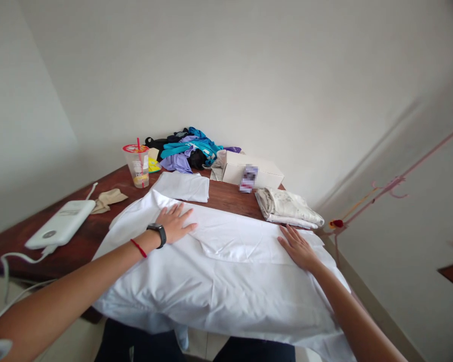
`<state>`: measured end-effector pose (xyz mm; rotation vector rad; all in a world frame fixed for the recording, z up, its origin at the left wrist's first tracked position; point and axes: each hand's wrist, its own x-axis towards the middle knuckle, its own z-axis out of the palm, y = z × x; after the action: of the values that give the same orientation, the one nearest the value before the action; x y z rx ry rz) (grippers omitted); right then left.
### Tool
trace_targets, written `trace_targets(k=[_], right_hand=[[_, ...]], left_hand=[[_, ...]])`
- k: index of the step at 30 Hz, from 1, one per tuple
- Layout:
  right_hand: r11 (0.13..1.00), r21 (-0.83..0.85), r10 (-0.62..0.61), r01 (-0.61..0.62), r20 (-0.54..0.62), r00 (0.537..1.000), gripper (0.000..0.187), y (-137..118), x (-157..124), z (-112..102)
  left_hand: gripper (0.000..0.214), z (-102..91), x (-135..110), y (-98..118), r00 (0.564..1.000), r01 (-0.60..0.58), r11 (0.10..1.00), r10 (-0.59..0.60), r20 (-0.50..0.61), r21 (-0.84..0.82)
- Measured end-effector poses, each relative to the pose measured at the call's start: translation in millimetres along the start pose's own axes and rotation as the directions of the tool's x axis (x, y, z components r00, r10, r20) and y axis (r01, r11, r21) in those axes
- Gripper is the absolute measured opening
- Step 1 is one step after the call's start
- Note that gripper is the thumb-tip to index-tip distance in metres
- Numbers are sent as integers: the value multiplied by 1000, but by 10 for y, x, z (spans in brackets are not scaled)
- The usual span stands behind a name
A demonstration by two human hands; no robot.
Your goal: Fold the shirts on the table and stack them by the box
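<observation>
A large white cloth is spread over the dark wooden table and hangs down past its front edge. Along its far side, one part is folded over into a flat strip. My left hand lies flat on the cloth near the strip's left end, fingers spread. At the strip's right end my right hand rests open, palm down. Wrinkles run across the front of the cloth. Just beyond it lies a smaller folded white cloth.
Toward the back stand a drink cup, a heap of clothes and a white box. Folded patterned fabric lies at the right. A power bank with a cable and a beige cloth are at the left. A pink rack leans rightward.
</observation>
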<state>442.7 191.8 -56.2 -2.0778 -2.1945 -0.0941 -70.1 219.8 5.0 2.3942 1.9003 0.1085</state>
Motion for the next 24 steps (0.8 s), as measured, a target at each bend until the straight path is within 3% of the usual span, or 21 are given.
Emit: trace_targets(k=[3, 8, 11, 14, 18, 20, 24], right_hand=[[1000, -9, -11, 11, -8, 1000, 69, 18, 10, 21], [1000, -17, 2, -2, 7, 1000, 71, 34, 19, 37], [1000, -11, 10, -10, 8, 1000, 71, 28, 13, 29], [1000, -7, 11, -11, 13, 1000, 69, 14, 7, 12], [1000, 8, 17, -17, 33, 999, 68, -14, 2, -25], [1000, 17, 12, -12, 27, 1000, 68, -28, -2, -43], [1000, 17, 10, -10, 28, 1000, 68, -50, -10, -70]], left_hand=[[88, -90, 57, -226, 993, 118, 993, -118, 28, -30], [78, -201, 63, -606, 987, 101, 990, -87, 135, -103], [71, -198, -35, -628, 998, 53, 993, -55, -15, -106], [52, -253, -142, -598, 973, -15, 991, -17, -232, -132], [43, -472, -109, -788, 915, 80, 982, -140, -378, -169], [52, -572, 3, -971, 913, 154, 966, -220, -344, -208], [52, -625, 251, -1261, 956, 222, 942, -261, -132, -253]])
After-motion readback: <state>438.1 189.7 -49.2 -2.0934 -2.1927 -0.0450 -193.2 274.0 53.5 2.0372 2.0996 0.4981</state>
